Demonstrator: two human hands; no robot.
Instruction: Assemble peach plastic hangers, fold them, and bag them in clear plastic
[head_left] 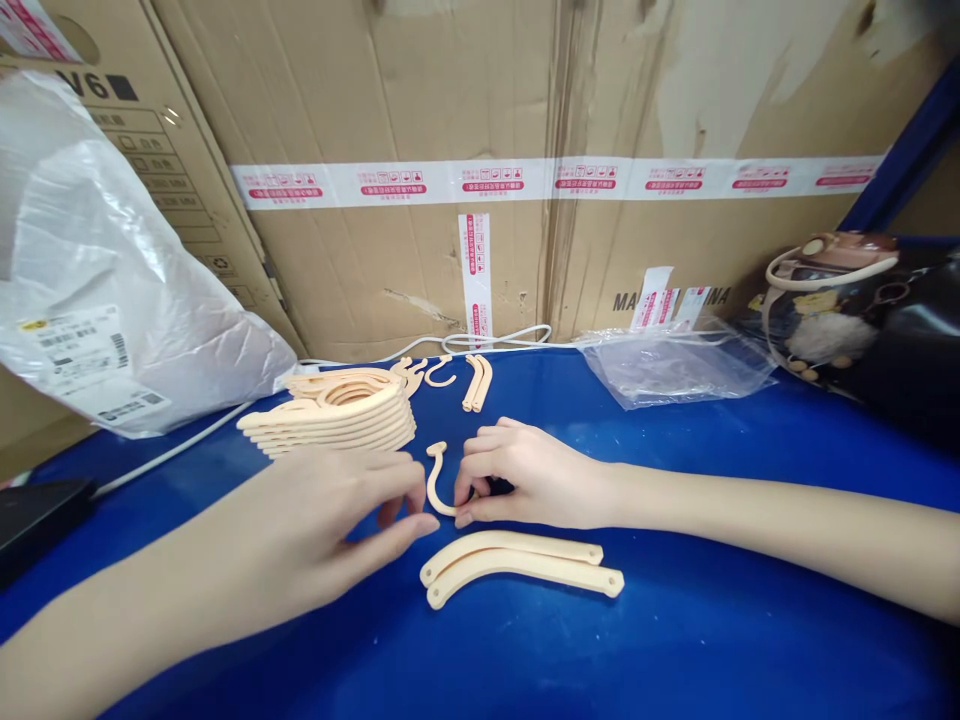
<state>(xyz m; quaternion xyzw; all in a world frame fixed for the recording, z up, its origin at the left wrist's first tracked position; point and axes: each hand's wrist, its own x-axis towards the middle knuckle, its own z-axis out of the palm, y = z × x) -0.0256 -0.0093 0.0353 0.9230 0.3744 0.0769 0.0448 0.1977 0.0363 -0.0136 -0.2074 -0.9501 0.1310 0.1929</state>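
A cream plastic hanger hook [435, 485] is pinched at its curved end between the thumb and fingers of my right hand [517, 475]. My left hand [360, 515] hovers just left of the hook, thumb and fingertips apart, holding nothing that I can see. In front of both hands, two curved hanger arms [525, 560] lie side by side on the blue table [675, 640], with holes at their ends. Behind my left hand sits a stack of cream hangers [337, 415], partly hidden by that hand.
Another hook [441, 373] and a pair of hanger arms [477, 383] lie farther back. A clear plastic bag [667, 365] rests at back right, beside a dark bag [900, 330]. A white parcel [112, 270], a black device [41, 520], a white cable [180, 445] and cardboard boxes [405, 100] surround the table.
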